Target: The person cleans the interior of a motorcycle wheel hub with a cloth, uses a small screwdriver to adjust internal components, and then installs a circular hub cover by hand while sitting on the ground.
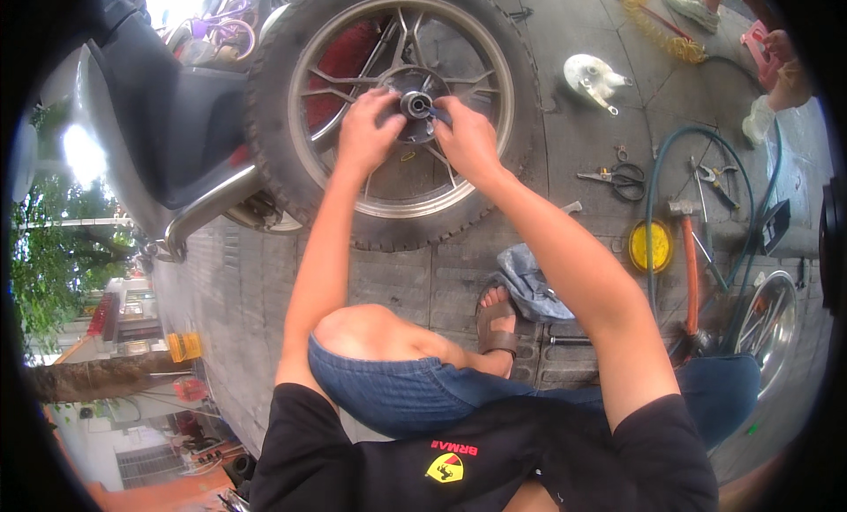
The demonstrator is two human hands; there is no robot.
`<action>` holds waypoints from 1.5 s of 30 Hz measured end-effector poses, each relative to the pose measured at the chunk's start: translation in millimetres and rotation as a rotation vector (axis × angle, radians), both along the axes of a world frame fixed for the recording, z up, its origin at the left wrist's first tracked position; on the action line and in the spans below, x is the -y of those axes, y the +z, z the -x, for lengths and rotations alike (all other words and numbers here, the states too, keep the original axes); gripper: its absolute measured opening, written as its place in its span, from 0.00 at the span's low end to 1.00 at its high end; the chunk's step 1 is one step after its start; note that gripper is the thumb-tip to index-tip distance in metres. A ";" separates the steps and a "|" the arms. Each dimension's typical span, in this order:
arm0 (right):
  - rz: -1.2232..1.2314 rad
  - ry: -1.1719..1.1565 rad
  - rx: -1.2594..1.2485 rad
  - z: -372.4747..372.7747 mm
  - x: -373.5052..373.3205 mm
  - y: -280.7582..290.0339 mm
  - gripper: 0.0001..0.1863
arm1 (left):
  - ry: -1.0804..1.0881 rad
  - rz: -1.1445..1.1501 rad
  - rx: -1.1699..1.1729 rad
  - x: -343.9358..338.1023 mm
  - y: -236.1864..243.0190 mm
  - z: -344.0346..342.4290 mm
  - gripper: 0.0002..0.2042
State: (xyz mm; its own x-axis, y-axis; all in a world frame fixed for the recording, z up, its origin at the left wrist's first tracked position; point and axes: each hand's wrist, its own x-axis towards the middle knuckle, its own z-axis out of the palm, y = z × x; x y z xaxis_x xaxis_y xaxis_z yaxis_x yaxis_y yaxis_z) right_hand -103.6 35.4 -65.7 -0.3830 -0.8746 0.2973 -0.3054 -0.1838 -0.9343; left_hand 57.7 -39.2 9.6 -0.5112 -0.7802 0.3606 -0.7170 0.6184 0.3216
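A wheel with a black tyre (pixel 282 150) and pale metal spokes lies in front of me. At its middle is the hub, with a round metal bearing seat (pixel 416 104). My left hand (pixel 369 131) rests at the hub's left side, thumb and fingers apart, nothing visible between them. On the other side my right hand (pixel 468 142) pinches a small dark-blue tool (pixel 439 116), its tip at the hub's edge. Fingers hide most of this tool, so its exact kind is unclear. A small yellowish ring (pixel 408 156) shows just below the hub.
On the paving to the right are a brake plate (pixel 593 78), scissors (pixel 625 180), pliers (pixel 719 186), a yellow tin (pixel 650 246), a hammer (pixel 690 274) and a green hose (pixel 654 186). A grey scooter (pixel 176 115) stands left. Another person's hand (pixel 788 80) is far right.
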 end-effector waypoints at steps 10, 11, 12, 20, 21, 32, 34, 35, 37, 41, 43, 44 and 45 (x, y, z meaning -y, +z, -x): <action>-0.122 0.158 -0.080 25.9 -21.8 24.7 0.17 | 0.301 0.424 -0.098 85.7 148.4 -103.9 0.24; -0.131 0.164 -0.082 27.6 -22.3 27.2 0.17 | 0.304 0.238 -0.225 92.0 145.5 -108.6 0.25; -0.101 0.165 -0.099 28.9 -21.0 26.3 0.17 | 0.303 0.046 -0.350 96.7 141.2 -110.8 0.27; -0.105 0.200 -0.022 68.6 -43.6 6.3 0.17 | 0.440 -0.469 -0.567 76.9 141.0 -85.9 0.30; -0.152 0.193 -0.015 81.1 -54.8 -4.2 0.17 | 0.441 -0.456 -0.572 74.5 145.6 -85.3 0.30; -0.594 0.095 -0.022 149.7 -163.4 -166.3 0.17 | 0.349 -0.355 -0.277 22.5 176.7 -15.1 0.37; -0.601 0.116 -0.061 153.2 -166.5 -167.3 0.17 | 0.334 -0.322 -0.233 2.3 187.1 -0.7 0.39; -0.606 0.116 -0.104 155.6 -168.2 -166.9 0.17 | 0.325 -0.310 -0.213 -0.2 186.7 6.7 0.39; -0.648 0.137 -0.149 151.8 -168.2 -168.2 0.17 | 0.276 -0.329 -0.244 5.5 186.9 -12.0 0.42; -0.751 0.168 -0.247 154.7 -180.1 -167.1 0.18 | 0.242 -0.271 -0.240 -23.7 190.7 13.2 0.37; -0.759 0.157 -0.377 153.1 -189.0 -165.6 0.19 | 0.185 -0.187 -0.168 -30.1 193.7 30.0 0.36; -0.711 0.137 -0.461 154.3 -194.5 -168.6 0.19 | 0.166 -0.143 -0.185 -27.8 191.0 34.9 0.36; -0.658 0.115 -0.542 153.4 -195.8 -166.1 0.19 | 0.162 -0.138 -0.167 -22.1 192.3 32.8 0.39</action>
